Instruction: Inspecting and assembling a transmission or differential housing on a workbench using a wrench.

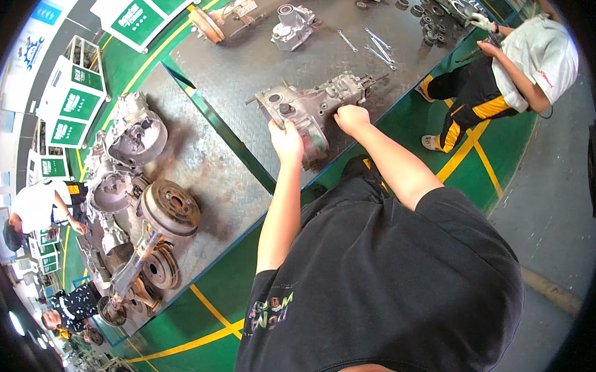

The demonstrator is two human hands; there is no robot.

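Observation:
A grey metal gearbox (318,105) lies on its side on the steel-topped workbench (213,70) in front of me. Its wide bell end points left and its narrower end, with rods sticking out, points right. My left hand (287,141) is closed round the near rim of the wide end, thumb on top. Against the near side, around the middle of the casing, my right hand (351,119) is closed in a fist-like grip. The fingers of that hand are mostly hidden, but they appear to hold the casing edge. Several wrenches (378,48) lie beyond the gearbox.
Another wrench (347,41) and a smaller metal casting (293,28) are farther back. Rings and gears (431,27) sit at the far right. A second bench (211,170) at left carries bell housings (136,136) and a brake drum (170,207). A co-worker (532,59) stands right.

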